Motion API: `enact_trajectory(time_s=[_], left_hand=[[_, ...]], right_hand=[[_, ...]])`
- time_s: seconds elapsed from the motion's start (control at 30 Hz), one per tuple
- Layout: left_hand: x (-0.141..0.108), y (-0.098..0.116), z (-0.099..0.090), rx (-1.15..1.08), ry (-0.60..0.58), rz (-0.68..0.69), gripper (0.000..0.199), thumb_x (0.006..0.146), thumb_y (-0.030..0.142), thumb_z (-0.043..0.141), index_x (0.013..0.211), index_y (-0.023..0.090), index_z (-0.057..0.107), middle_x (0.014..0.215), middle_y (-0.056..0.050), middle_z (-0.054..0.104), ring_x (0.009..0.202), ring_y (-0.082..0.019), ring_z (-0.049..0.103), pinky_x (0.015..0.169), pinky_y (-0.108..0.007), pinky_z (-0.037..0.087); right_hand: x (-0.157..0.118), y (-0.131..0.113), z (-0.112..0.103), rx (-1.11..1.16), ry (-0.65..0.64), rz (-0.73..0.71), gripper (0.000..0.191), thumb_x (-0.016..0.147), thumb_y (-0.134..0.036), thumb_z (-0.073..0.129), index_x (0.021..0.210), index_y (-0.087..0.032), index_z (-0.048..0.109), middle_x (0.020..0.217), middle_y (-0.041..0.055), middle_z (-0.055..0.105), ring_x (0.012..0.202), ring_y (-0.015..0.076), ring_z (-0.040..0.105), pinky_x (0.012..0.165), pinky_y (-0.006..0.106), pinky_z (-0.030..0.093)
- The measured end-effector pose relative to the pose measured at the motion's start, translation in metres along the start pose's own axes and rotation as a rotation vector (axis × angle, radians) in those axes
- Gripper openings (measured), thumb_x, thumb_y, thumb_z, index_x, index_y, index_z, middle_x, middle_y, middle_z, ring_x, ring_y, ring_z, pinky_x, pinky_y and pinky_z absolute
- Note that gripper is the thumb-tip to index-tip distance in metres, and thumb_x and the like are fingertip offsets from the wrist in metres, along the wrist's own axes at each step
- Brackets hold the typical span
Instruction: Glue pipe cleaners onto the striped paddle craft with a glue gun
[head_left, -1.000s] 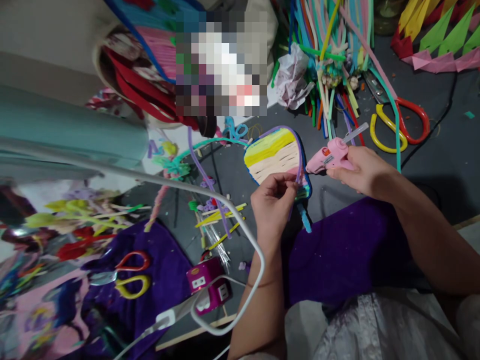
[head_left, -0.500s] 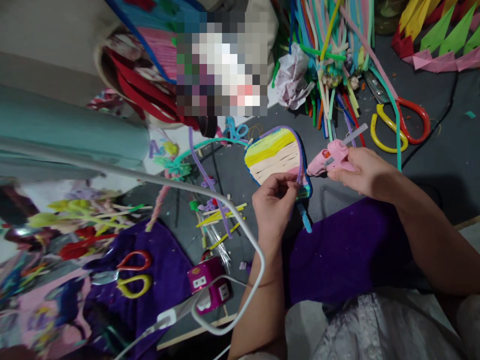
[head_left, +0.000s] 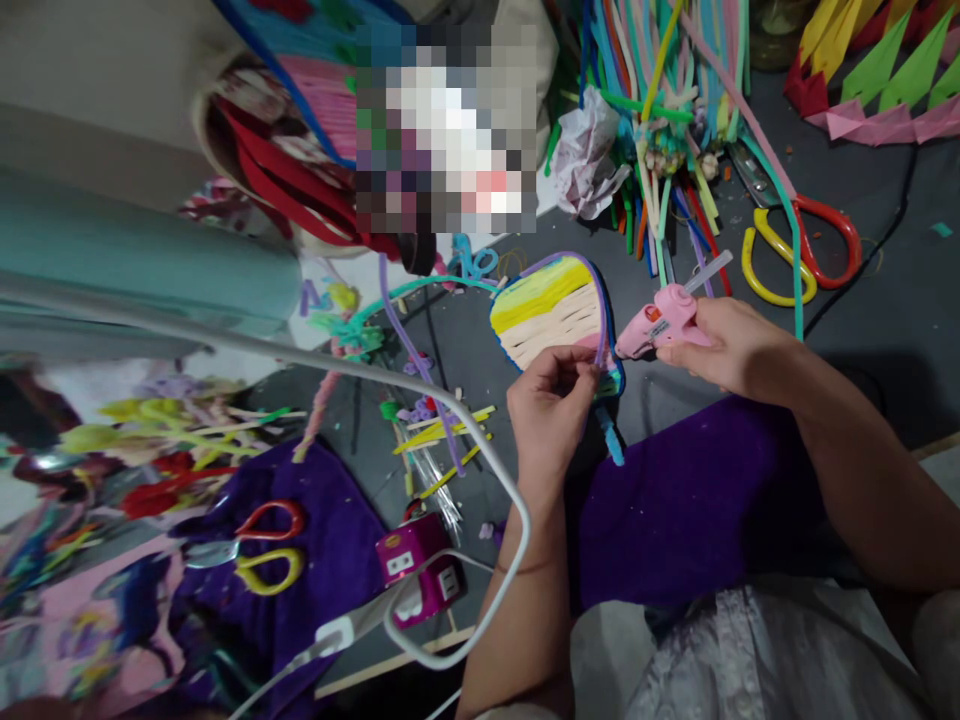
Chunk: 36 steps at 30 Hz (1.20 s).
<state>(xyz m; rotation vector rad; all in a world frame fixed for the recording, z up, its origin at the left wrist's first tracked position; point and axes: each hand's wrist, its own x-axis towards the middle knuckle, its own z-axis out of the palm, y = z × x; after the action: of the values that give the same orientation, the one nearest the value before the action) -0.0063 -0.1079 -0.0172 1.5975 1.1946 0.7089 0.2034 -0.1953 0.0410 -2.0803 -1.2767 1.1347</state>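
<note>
A striped panel [head_left: 551, 310] in yellow, cream and pink with a dark blue edge lies on the grey table. Along its top and right edge runs a purple pipe cleaner [head_left: 592, 262]. My left hand [head_left: 553, 395] pinches that pipe cleaner at the panel's lower right, fingers closed. Wrapped round a pink glue gun [head_left: 660, 318], my right hand [head_left: 731, 345] is just right of the panel. The gun's nozzle points left at the panel's right edge, and a clear glue stick sticks out of its back. A light blue fuzzy piece [head_left: 611, 440] shows below the panel.
Scissors [head_left: 829, 245] lie at the right, and another pair [head_left: 274, 550] on purple cloth [head_left: 322, 500]. Pipe cleaners [head_left: 667, 90] are bundled at the top. A white cable [head_left: 517, 500] loops left of my left forearm, near a magenta socket block [head_left: 420, 570].
The glue gun has tilted slightly, its nozzle a little lower beside the panel's right edge. My left hand keeps its pinch almost unmoved.
</note>
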Motion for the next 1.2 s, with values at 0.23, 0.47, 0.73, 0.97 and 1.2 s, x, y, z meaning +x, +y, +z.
enact_trajectory(time_s=[0.23,0.47,0.73,0.97,1.2], left_hand=[[-0.001,0.000,0.001,0.051,-0.014,0.036,0.015,0.077,0.027,0.072,0.088,0.019,0.077,0.078,-0.001,0.075,0.067,-0.012,0.065,0.065,-0.023,0.050],[-0.007,0.003,-0.002,0.366,-0.041,0.216,0.018,0.087,0.027,0.065,0.097,0.020,0.078,0.090,-0.003,0.078,0.078,-0.017,0.069,0.076,-0.029,0.052],[-0.015,0.012,-0.011,0.642,-0.172,0.351,0.021,0.095,0.029,0.062,0.109,0.019,0.075,0.098,-0.006,0.073,0.092,-0.023,0.067,0.085,-0.034,0.052],[-0.015,0.011,-0.010,0.721,-0.195,0.373,0.027,0.093,0.025,0.060,0.115,0.021,0.075,0.102,-0.007,0.073,0.095,-0.024,0.068,0.086,-0.035,0.053],[-0.015,0.008,-0.008,0.781,-0.193,0.409,0.028,0.093,0.019,0.057,0.114,0.022,0.075,0.100,-0.008,0.072,0.095,-0.024,0.067,0.085,-0.036,0.052]], right_hand=[[0.000,0.002,-0.004,0.072,-0.013,-0.009,0.022,0.086,-0.038,0.066,0.073,-0.021,0.060,0.065,0.0020,0.059,0.065,0.0174,0.052,0.059,0.029,0.036],[0.003,0.015,-0.006,0.237,0.106,-0.055,0.017,0.084,-0.035,0.069,0.081,-0.019,0.065,0.064,-0.0001,0.062,0.057,0.0140,0.051,0.055,0.029,0.038],[0.003,0.009,-0.004,0.356,0.146,-0.055,0.023,0.087,-0.034,0.067,0.073,-0.016,0.066,0.051,-0.0030,0.055,0.040,0.0103,0.048,0.044,0.027,0.038],[0.006,0.010,0.001,0.489,0.203,-0.035,0.023,0.084,-0.037,0.075,0.074,-0.019,0.064,0.054,-0.0031,0.054,0.047,0.0119,0.052,0.044,0.025,0.043],[0.013,0.018,-0.005,0.727,0.420,-0.058,0.023,0.081,-0.037,0.079,0.097,-0.022,0.068,0.085,0.0024,0.071,0.077,0.0189,0.068,0.059,0.028,0.055]])
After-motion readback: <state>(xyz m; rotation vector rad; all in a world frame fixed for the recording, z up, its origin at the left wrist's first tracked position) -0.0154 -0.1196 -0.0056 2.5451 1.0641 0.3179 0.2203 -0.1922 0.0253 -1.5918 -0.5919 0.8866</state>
